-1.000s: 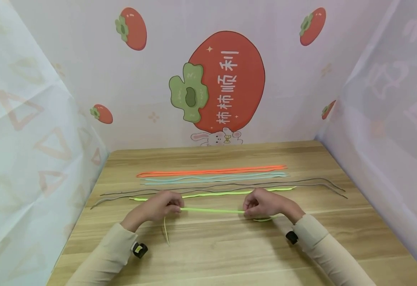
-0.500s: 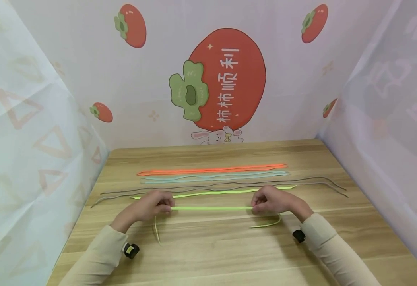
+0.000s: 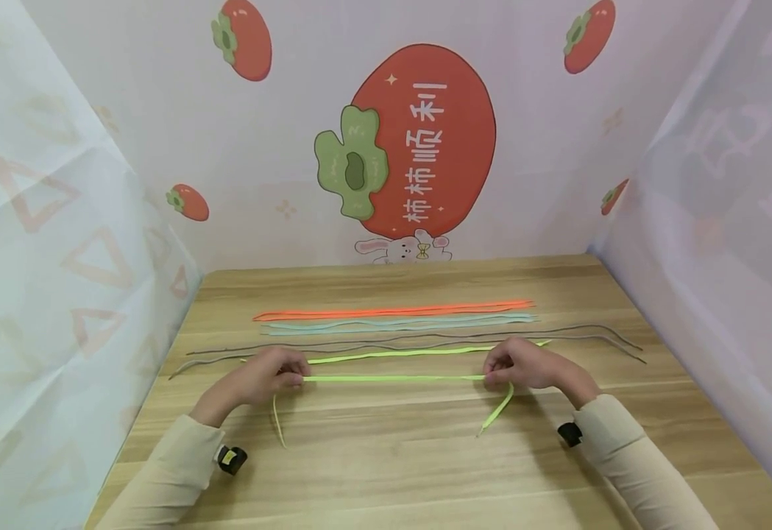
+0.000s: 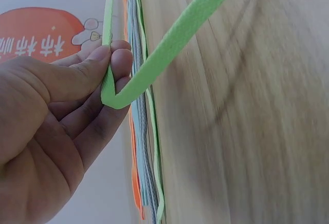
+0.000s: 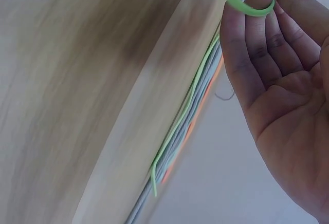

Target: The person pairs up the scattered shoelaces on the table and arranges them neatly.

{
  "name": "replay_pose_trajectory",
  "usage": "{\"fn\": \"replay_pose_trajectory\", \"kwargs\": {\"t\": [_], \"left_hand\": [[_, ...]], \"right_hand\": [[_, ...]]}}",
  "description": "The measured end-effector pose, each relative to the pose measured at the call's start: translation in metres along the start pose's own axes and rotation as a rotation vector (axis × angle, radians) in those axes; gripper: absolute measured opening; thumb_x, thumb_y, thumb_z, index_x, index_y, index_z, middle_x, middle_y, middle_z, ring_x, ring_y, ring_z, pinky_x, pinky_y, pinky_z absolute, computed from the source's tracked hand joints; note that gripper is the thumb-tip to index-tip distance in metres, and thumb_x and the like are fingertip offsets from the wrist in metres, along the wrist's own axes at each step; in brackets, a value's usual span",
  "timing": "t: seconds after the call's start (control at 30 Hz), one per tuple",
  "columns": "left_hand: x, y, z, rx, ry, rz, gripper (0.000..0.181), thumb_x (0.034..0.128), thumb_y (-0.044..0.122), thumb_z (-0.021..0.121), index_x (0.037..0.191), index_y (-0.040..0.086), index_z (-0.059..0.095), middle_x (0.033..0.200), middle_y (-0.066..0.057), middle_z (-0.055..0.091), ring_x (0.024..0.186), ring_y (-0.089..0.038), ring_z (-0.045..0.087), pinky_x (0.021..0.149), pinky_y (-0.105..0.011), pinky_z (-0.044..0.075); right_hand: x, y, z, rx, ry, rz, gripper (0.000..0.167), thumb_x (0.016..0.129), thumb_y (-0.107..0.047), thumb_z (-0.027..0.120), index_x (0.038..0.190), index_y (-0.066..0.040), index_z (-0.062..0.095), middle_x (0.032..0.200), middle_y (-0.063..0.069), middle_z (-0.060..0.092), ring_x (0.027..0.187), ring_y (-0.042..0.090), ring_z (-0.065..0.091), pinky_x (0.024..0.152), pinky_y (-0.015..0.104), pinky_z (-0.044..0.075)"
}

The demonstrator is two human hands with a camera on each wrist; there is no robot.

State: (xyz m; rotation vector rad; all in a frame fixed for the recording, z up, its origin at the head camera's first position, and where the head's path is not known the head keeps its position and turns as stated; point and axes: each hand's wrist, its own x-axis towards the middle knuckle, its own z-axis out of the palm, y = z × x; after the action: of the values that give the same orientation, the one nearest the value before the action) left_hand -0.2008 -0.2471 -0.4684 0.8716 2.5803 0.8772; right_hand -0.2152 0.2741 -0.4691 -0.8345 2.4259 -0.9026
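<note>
A neon yellow-green flat shoelace (image 3: 392,378) is stretched straight between the two hands, above the near side of the laid-out laces. My left hand (image 3: 269,375) pinches it between thumb and fingers, and a loose end hangs below. In the left wrist view that end of the shoelace (image 4: 164,54) folds back beside the fingers. My right hand (image 3: 521,364) pinches the other side, its tail dangling toward the table. A second yellow-green shoelace (image 3: 399,354) lies on the table just behind the held one, partly hidden by both hands.
Behind lie two grey laces (image 3: 386,346), then light blue laces (image 3: 399,322) and orange laces (image 3: 392,311), all roughly parallel. The wooden table (image 3: 386,471) meets a printed back wall (image 3: 260,147), with white sheets at both sides.
Both hands have moved apart, left hand leftward and right hand rightward, lengthening the straight stretch of lace between them. The tail at the right hand has swung down and shows more.
</note>
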Motion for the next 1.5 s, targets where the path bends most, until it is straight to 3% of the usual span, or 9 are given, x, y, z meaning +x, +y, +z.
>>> {"fn": "replay_pose_trajectory", "kwargs": {"t": [0.47, 0.67, 0.9, 1.13, 1.5], "left_hand": [[-0.010, -0.009, -0.011, -0.018, 0.003, -0.024, 0.007, 0.1013, 0.003, 0.067, 0.103, 0.007, 0.073, 0.095, -0.004, 0.076, 0.088, -0.017, 0.072, 0.074, -0.025, 0.058], [-0.014, -0.013, -0.012, 0.002, 0.013, -0.044, 0.006, 0.1013, 0.005, 0.068, 0.103, 0.008, 0.073, 0.095, -0.002, 0.077, 0.088, -0.013, 0.071, 0.075, -0.025, 0.057], [-0.015, -0.015, -0.012, 0.011, 0.030, -0.025, 0.007, 0.0992, 0.002, 0.070, 0.102, 0.008, 0.074, 0.094, -0.002, 0.077, 0.087, -0.007, 0.070, 0.076, -0.025, 0.058], [-0.016, -0.017, -0.010, -0.001, 0.027, -0.026, 0.007, 0.1001, 0.004, 0.070, 0.104, 0.008, 0.074, 0.097, -0.002, 0.076, 0.090, -0.007, 0.070, 0.078, -0.025, 0.058], [-0.023, -0.028, -0.009, -0.033, 0.047, -0.036, 0.007, 0.1018, 0.008, 0.069, 0.104, 0.010, 0.075, 0.096, -0.003, 0.077, 0.087, -0.007, 0.070, 0.076, -0.024, 0.057]], "right_hand": [[-0.025, 0.017, -0.017, 0.002, 0.046, 0.075, 0.006, 0.099, -0.015, 0.075, 0.095, -0.010, 0.076, 0.086, 0.001, 0.072, 0.073, 0.006, 0.059, 0.066, 0.022, 0.052], [-0.034, 0.025, -0.024, 0.013, 0.049, 0.094, 0.007, 0.099, -0.012, 0.074, 0.095, -0.006, 0.076, 0.084, 0.004, 0.072, 0.072, 0.006, 0.058, 0.065, 0.022, 0.051], [-0.047, 0.036, -0.029, -0.016, 0.085, 0.120, 0.008, 0.098, -0.012, 0.075, 0.092, -0.007, 0.076, 0.082, 0.000, 0.072, 0.069, 0.002, 0.056, 0.063, 0.021, 0.050], [-0.059, 0.048, -0.031, -0.035, 0.119, 0.093, 0.006, 0.096, -0.009, 0.077, 0.091, -0.007, 0.076, 0.083, -0.001, 0.072, 0.071, 0.000, 0.056, 0.064, 0.021, 0.049], [-0.075, 0.063, -0.043, -0.119, 0.161, 0.203, 0.005, 0.095, -0.014, 0.078, 0.091, -0.012, 0.077, 0.085, -0.006, 0.073, 0.077, 0.000, 0.059, 0.071, 0.021, 0.051]]}}
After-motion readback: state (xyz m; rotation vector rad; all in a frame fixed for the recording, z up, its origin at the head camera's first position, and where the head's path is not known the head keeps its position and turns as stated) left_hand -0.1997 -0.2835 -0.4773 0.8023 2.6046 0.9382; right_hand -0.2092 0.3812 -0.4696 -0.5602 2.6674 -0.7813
